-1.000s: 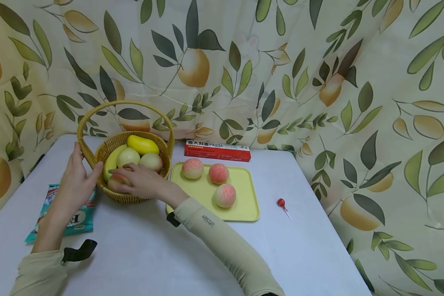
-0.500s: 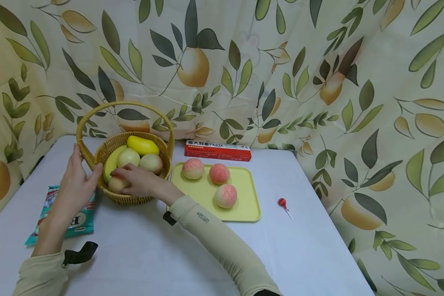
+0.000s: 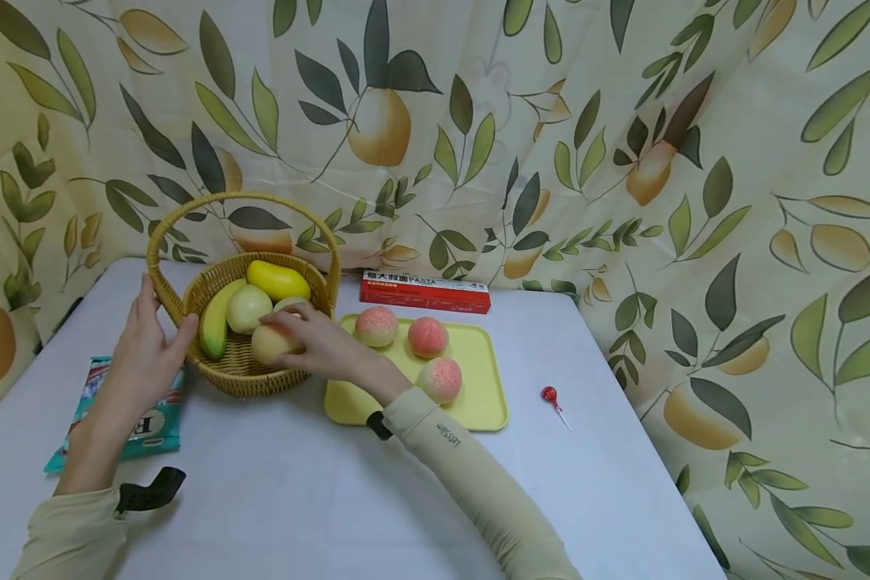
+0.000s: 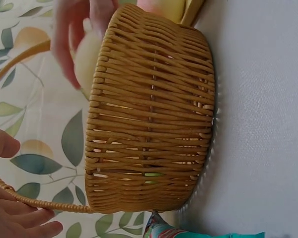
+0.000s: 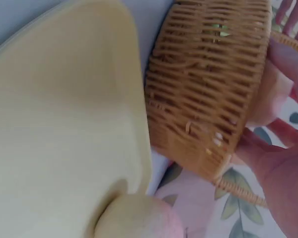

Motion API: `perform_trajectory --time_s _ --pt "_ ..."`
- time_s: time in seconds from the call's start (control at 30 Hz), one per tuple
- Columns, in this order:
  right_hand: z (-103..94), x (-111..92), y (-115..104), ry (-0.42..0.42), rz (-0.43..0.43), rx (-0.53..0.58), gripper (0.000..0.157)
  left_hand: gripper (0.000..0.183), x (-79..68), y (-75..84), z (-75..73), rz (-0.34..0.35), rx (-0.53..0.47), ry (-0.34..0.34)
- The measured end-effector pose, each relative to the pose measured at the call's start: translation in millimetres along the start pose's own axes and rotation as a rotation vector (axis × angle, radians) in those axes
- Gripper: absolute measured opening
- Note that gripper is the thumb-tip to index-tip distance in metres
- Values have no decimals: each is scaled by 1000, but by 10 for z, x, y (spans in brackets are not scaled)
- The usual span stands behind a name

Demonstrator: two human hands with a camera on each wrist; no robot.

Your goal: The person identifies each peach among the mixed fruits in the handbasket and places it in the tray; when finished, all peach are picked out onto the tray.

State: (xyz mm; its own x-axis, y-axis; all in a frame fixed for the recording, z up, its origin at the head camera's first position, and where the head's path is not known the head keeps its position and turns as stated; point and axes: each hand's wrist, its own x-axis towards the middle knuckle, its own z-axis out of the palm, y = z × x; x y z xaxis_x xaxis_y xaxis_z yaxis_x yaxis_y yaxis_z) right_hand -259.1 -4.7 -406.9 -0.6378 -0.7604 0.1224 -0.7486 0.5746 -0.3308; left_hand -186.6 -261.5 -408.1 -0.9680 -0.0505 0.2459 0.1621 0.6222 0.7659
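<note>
In the head view a wicker basket (image 3: 250, 385) with a tall handle stands at the table's left. My right hand (image 3: 326, 346) grips a pale, faintly pink peach (image 3: 270, 345) over the basket's right front; the right wrist view shows fingers and thumb about the peach (image 5: 270, 96). My left hand (image 3: 145, 342) rests at the basket's left side, fairly straight fingers and a spread thumb on either side of the handle's base. A banana (image 3: 217, 322), a pale green round fruit (image 3: 248, 309), a yellow mango-like fruit (image 3: 279, 281) and another round fruit, partly hidden by the right hand, lie inside.
A yellow tray (image 3: 482, 379) with three pink peaches (image 3: 428, 337) is right of the basket. Behind it lies a red pasta box (image 3: 425, 292). A lollipop (image 3: 549, 395) lies farther right. A teal snack packet (image 3: 161, 427) is partly under the left forearm.
My right hand has drawn the peach from the basket's front left up and rightward, uncovering the woven bottom and the banana's lower end. The left hand keeps its place at the handle.
</note>
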Motion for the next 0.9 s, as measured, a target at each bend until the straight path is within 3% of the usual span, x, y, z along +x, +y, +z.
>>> perform_trajectory --time_s 0.17,0.37,0.57,0.73,0.9 --pt "-92 -152 66 70 -48 34 63 87 0 -2 1 -6 2 1" --pt "-220 -349 130 148 -41 74 65 88 -22 10 10 -21 -3 -9" --pt "-355 -564 259 153 -28 81 64 88 -35 13 23 -32 -8 -14" --pt "-467 -853 466 158 51 50 63 88 -26 14 10 -41 14 -20" --pt "-631 -1207 681 223 170 89 64 88 -5 43 2 -28 20 -15"
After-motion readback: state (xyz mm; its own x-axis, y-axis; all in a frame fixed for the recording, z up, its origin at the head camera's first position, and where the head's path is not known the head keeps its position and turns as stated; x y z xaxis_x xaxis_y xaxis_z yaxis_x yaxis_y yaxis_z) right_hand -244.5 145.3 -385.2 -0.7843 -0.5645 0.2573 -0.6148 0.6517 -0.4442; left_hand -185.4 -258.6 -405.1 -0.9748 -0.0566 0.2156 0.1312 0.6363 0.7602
